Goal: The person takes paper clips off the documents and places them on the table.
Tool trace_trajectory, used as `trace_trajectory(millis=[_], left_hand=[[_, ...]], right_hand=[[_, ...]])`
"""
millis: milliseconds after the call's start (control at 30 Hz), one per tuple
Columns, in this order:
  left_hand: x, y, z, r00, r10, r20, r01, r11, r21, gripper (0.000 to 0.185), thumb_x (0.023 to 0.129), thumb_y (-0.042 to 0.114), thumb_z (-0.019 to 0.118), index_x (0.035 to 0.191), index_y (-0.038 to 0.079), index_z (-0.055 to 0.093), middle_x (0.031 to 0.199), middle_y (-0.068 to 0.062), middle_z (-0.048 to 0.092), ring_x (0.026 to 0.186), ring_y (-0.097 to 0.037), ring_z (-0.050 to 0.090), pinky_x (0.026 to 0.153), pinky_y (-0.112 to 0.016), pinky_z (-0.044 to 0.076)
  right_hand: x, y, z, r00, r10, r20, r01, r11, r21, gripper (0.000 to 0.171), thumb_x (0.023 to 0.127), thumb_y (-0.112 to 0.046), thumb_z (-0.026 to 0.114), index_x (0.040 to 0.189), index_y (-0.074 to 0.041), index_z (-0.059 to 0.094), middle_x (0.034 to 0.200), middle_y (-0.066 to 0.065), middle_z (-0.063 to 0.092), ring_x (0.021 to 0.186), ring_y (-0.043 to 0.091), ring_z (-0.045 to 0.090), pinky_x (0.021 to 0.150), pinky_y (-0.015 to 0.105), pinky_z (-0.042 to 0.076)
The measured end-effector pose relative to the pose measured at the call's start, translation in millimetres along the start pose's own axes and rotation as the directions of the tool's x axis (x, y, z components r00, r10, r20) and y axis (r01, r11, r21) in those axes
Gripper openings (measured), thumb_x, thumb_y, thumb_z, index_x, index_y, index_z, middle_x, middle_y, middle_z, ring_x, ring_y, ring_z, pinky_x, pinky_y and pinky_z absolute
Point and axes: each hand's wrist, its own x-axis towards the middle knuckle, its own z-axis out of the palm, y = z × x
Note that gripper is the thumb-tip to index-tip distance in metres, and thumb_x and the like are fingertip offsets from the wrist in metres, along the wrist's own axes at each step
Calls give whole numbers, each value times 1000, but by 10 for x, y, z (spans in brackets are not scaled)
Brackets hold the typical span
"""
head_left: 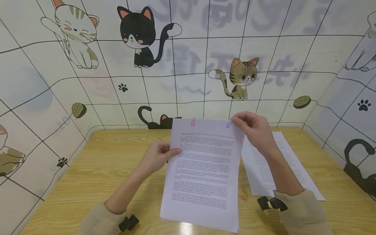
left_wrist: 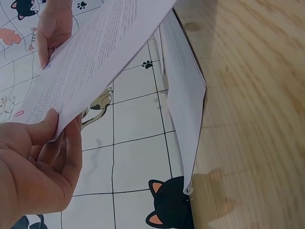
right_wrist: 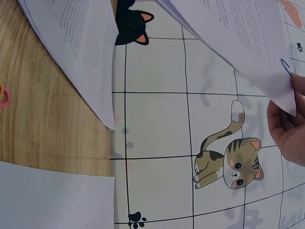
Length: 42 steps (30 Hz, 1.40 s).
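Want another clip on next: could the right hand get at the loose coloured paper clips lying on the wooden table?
Probably yes: the loose paper clips lie uncovered beside the right forearm, but the right hand pinches the blue clip now.

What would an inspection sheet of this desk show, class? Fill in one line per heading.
Surface: wooden table, light grain.
Job's things: stack of printed pages held up; pink clip and blue clip on its top edge.
Clutter: second sheet pile lying flat; loose clips beside it.
Grippers: left hand pinches the stack's left edge; right hand pinches the top right corner at the blue clip.
Cables: nothing seen.
Surroundings: cat-pattern wall panels on three sides.
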Motion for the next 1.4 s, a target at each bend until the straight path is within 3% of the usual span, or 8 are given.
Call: trace_trajectory(millis=[233, 467, 567, 700, 833, 1033, 1167, 1400], left_hand=[[20, -71, -57, 998, -59, -32, 59, 998, -20, 18, 94, 13, 72, 107, 1, 76, 87, -8, 76, 69, -18, 66, 56, -24, 42], [27, -96, -95, 995, -99, -30, 97, 992, -76, 20, 95, 13, 72, 109, -1, 75, 91, -10, 76, 72, -22, 68, 61, -26, 48], [38, -119, -115, 995, -99, -32, 96, 991, -93, 21, 95, 12, 71, 110, -3, 74, 92, -11, 76, 73, -21, 69, 63, -27, 52], [56, -156, -148, 992, -115, -48, 110, 989, -99, 23, 96, 13, 71, 112, -3, 73, 94, -12, 75, 75, -22, 70, 66, -29, 55], [64, -191, -175, 990, -131, -55, 125, 988, -94, 24, 96, 14, 70, 113, -3, 73, 94, -11, 75, 76, -22, 70, 67, -30, 56], [83, -219, -196, 987, -146, -62, 139, 985, -102, 23, 96, 13, 70, 114, -3, 73, 93, -11, 75, 76, -22, 70, 67, -29, 56], [82, -227, -213, 987, -146, -63, 139, 985, -104, 23, 96, 12, 70, 113, -3, 72, 93, -12, 75, 75, -22, 70, 67, -29, 55], [76, -239, -228, 989, -139, -59, 132, 986, -106, 23, 96, 11, 70, 115, -2, 72, 94, -11, 75, 76, -23, 70, 67, -29, 56]], right_hand=[[25, 76, -123, 995, 32, -98, -19, 991, 131, 29, 101, -22, 65, 113, 4, 67, 94, 4, 70, 83, 16, 62, 76, 18, 52], [26, 115, -214, 995, 34, -91, -16, 982, 190, 24, 100, -17, 66, 111, 4, 67, 93, 5, 71, 79, 16, 63, 73, 17, 53], [16, 125, -233, 996, 45, -75, -30, 981, 193, 25, 100, -17, 66, 110, 6, 66, 93, 12, 70, 77, 16, 63, 72, 19, 54], [-13, 154, -253, 997, 69, -24, -65, 988, 143, 27, 100, -18, 66, 110, 7, 64, 91, 13, 69, 75, 15, 62, 71, 20, 54], [-48, 195, -267, 995, 96, 35, -98, 994, 55, 26, 101, -21, 65, 110, 3, 66, 89, 5, 69, 77, 16, 63, 72, 22, 55], [-94, 281, -268, 984, 105, 145, -96, 993, -68, 24, 101, -21, 64, 112, 0, 67, 94, 10, 69, 79, 20, 64, 72, 22, 55], [-127, 340, -273, 968, 106, 228, -82, 990, -114, 21, 102, -18, 64, 113, 0, 66, 97, 13, 69, 80, 18, 65, 72, 22, 55], [-191, 404, -272, 925, 105, 366, -79, 993, -86, 13, 100, -12, 65, 107, -1, 66, 96, 14, 69, 80, 20, 66, 72, 29, 57]])
